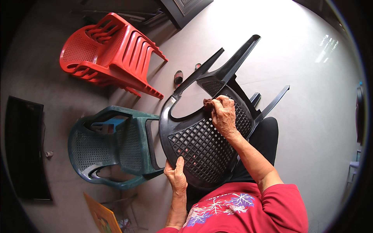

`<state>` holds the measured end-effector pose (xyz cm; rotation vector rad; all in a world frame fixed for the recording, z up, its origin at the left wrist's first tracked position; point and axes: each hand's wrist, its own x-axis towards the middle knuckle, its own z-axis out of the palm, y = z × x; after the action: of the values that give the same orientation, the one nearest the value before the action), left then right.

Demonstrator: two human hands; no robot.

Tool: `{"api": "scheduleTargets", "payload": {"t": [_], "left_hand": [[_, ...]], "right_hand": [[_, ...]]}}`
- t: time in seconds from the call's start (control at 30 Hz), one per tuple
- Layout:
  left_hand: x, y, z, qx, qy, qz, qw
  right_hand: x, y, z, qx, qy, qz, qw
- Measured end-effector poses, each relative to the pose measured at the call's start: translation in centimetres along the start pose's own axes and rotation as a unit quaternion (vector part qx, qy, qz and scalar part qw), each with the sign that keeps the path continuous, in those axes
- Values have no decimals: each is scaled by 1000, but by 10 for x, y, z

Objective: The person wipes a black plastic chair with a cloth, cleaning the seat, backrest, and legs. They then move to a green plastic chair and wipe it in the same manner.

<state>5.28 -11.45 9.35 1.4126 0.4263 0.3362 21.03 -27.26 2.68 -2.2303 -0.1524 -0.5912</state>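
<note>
Black plastic chair [202, 143] tipped across the lap, legs pointing away. Left hand [176, 176] clamps the backrest rim; right hand [223, 114] has fingers curled, pressing on the lattice seat. Three chairs total: black, green [112, 147] upright just left, red [108, 54] on its side further off. One sandal [178, 77] on floor [303, 77].

Head camera, looking down, close over lap.

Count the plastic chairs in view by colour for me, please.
Red chairs: 1 stack on its side; how many are nested cannot be told
Green chair: 1
Black chair: 1, held by both hands, left and right
Total: 3 separate pieces
</note>
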Motion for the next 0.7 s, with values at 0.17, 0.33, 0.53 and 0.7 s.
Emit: {"api": "scheduleTargets", "payload": {"t": [0.17,0.33,0.53,0.7], "left_hand": [[-1,-2,-4,25,-6,20,999],[-6,-7,-8,42,-16,15,999],[-11,1,3,68,-1,41,997],[-12,-2,-7,69,-30,-1,997]], "right_hand": [[-25,-45,1,60,2,-63,996],[-44,-116,-15,233,-72,-225,943],[20,-116,28,97,47,-178,978],[52,-114,46,51,-81,-34,995]]}}
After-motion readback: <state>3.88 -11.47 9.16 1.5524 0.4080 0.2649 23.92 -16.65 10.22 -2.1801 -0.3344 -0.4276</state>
